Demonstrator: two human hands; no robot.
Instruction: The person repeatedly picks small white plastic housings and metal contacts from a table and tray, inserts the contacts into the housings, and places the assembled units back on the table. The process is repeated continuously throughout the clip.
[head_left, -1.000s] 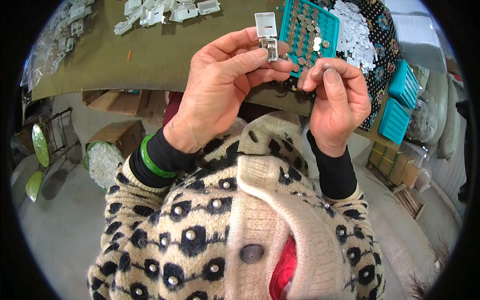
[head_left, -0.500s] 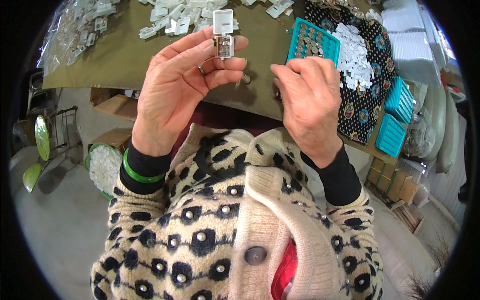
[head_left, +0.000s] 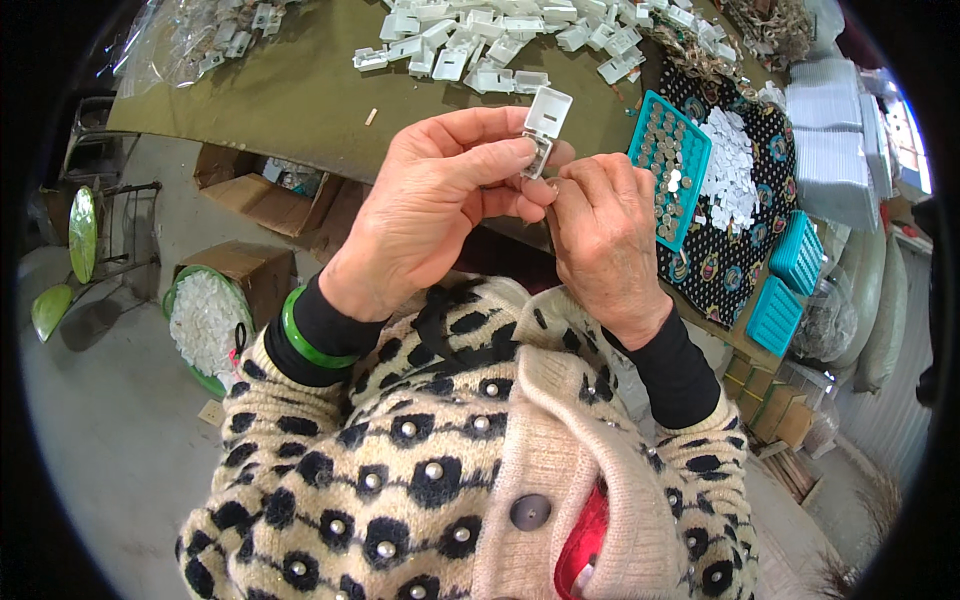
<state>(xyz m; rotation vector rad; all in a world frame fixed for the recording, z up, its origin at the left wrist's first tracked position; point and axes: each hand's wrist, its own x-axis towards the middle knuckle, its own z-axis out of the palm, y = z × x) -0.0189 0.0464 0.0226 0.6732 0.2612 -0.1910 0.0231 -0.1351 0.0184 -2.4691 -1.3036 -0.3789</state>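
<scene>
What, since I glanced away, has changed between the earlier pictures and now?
The right hand has moved left, away from the rectangular teal plastic tray of round metal discs, close to the left hand; whether it grips anything is unclear. The left hand still holds the small white plastic box, lid open.

Left hand in a thumb-and-finger pinch, right hand just beside it, curled, back upward.

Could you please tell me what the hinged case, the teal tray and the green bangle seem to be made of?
Hinged case: probably moulded plastic, white, satin, with thin even walls. Teal tray: likely plastic, uniformly coloured. Green bangle: glossy, judging by its highlights; stone, glass or plastic.
</scene>
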